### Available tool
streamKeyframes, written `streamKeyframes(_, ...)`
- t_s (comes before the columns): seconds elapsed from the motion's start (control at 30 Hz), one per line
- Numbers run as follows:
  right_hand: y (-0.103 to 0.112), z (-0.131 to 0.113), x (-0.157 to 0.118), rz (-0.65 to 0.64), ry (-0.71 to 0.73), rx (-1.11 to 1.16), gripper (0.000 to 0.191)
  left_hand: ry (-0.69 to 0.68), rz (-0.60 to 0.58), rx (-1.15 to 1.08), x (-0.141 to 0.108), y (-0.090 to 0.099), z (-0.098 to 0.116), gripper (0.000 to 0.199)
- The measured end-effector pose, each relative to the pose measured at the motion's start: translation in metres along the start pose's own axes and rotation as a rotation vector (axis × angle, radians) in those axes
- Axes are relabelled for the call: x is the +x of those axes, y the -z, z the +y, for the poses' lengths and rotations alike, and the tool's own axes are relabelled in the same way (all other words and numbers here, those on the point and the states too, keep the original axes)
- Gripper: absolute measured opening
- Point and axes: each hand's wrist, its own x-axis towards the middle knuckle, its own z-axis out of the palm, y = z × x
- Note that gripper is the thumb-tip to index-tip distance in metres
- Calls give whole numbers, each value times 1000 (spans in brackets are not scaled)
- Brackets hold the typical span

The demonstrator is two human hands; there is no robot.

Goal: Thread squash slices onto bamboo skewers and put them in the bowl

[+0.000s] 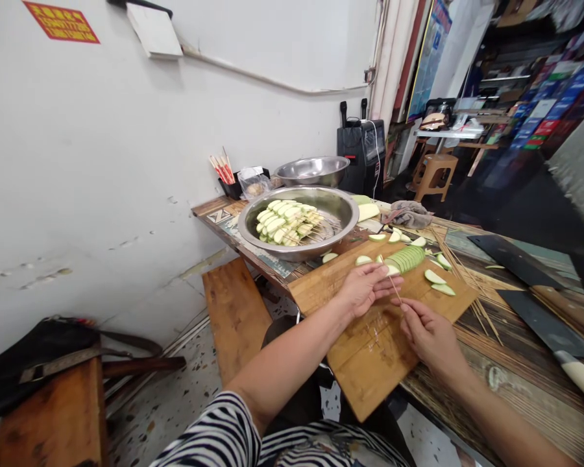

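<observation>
My left hand (367, 288) holds a pale green slice (392, 269) by its fingers above the wooden cutting board (370, 353). Pinched in my right hand (425, 327) is a thin wooden skewer (396, 290), its far end at the slice. Just beyond my hands a fanned row of green slices (407, 258) lies on the board, with loose slices (435, 277) to its right. A large steel basin (343, 239) behind the board holds a pile of skewered slices (285, 222).
Bare skewers (481, 318) lie right of the board, near two cleavers (545, 324) (511, 258). Behind are a grey cloth (409, 214), a second steel basin (313, 170) and a black speaker (363, 152). A wooden bench (236, 314) stands left of the table.
</observation>
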Motion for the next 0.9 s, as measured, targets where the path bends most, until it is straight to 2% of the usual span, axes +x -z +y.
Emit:
streamKeyframes(0.2, 0, -1, -2, -24, -12, -17, 58, 16, 36, -19, 1, -1, -3, 6)
streamKeyframes(0.33, 3, 1, -6, -56, -12, -53, 53, -54, 129, -99, 4, 0, 0, 8)
streamKeyframes(0.43, 7, 4, -8, -18, 20, -98, 45, -83, 189, -145, 5, 1, 6, 11)
streamKeyframes(0.53, 7, 7, -8, 32, 54, -123, 42, -60, 185, -125, 4, -1, 5, 12)
streamKeyframes(0.6, 7, 6, -7, 50, 69, -128, 42, -1, 181, -79, 1, -6, -3, 13)
streamKeyframes(0.67, 8, 3, -4, 76, 84, -133, 42, 71, 139, -32, -3, -13, -15, 10)
streamKeyframes(0.77, 12, 2, 0, 117, 92, -134, 43, 102, 43, 23, -9, -22, -29, 3)
streamKeyframes(0.83, 14, 3, 2, 125, 81, -113, 45, 118, -10, 121, -9, -22, -28, 6)
streamKeyframes(0.9, 15, 7, 3, 113, 60, -73, 47, 51, 16, 314, -6, -15, -16, 11)
